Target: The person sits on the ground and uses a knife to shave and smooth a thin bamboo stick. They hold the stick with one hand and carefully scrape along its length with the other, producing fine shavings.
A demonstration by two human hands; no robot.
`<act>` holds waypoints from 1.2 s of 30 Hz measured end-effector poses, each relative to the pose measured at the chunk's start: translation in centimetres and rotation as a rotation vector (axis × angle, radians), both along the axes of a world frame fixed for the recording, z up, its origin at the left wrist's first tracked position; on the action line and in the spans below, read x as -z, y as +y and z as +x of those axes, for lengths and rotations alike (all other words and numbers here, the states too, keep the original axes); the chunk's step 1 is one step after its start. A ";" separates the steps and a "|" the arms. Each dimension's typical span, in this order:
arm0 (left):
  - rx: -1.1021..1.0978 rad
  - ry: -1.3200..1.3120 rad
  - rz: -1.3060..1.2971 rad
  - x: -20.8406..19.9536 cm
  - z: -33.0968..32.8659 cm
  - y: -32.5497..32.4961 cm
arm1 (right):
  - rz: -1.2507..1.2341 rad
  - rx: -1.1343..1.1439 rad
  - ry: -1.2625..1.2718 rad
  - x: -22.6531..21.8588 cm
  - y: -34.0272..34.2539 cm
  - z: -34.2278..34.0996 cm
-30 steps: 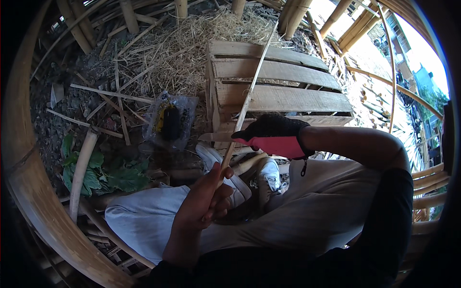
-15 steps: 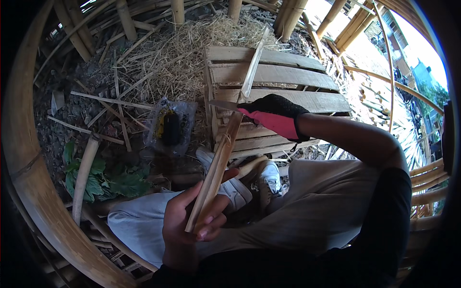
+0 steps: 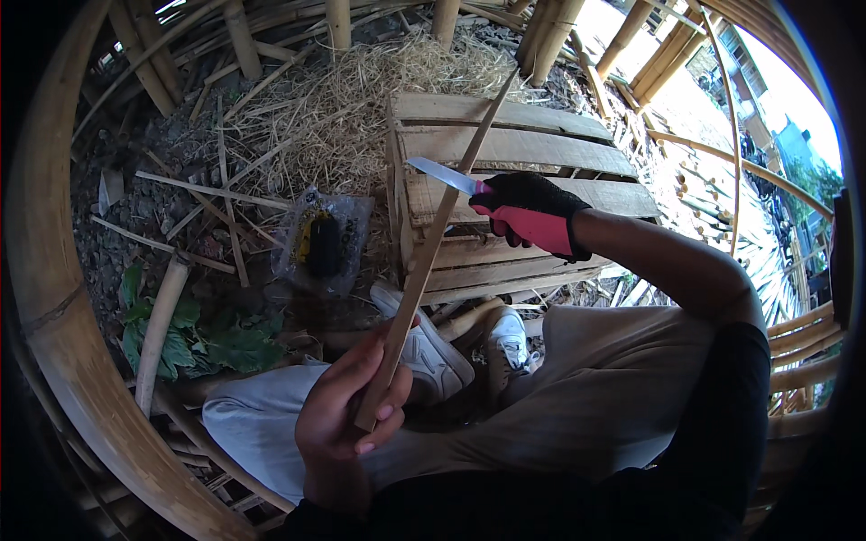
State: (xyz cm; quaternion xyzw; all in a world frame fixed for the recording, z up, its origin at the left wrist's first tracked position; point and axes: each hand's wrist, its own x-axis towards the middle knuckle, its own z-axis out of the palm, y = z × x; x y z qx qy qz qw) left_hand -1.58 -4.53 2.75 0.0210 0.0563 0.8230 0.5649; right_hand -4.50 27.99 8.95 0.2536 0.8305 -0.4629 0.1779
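Note:
A long bamboo strip slants up and away from my lap, its far end over the wooden slatted crate. My bare left hand is closed around the strip's near end. In a pink and black glove, my right hand grips a knife by its handle. The pale blade points left and crosses the strip near the crate's middle slats. Whether its edge touches the strip, I cannot tell.
Left of the crate lies a clear plastic bag with a black and yellow thing inside. Dry straw covers the ground behind. Green leaves and a cut bamboo pole are at left. A thick bamboo rail curves along the left side.
The strip has been turned, so a narrower, smoother side now shows. My right hand has shifted slightly right, and the knife blade has tilted, showing its bright flat.

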 end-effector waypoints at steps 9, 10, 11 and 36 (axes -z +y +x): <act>-0.027 0.025 -0.209 4.3 -1.2 1.8 | 0.073 -0.081 0.033 0.9 2.2 0.0; -0.028 0.017 -0.150 4.7 -1.3 1.8 | 0.039 -0.092 0.032 1.1 2.1 0.1; -0.028 0.011 -0.090 4.9 -1.4 1.9 | 0.045 -0.091 0.011 1.4 2.1 -0.1; 0.000 -0.265 0.202 5.4 -1.0 3.1 | 0.062 -0.105 -0.043 2.0 -0.9 -1.1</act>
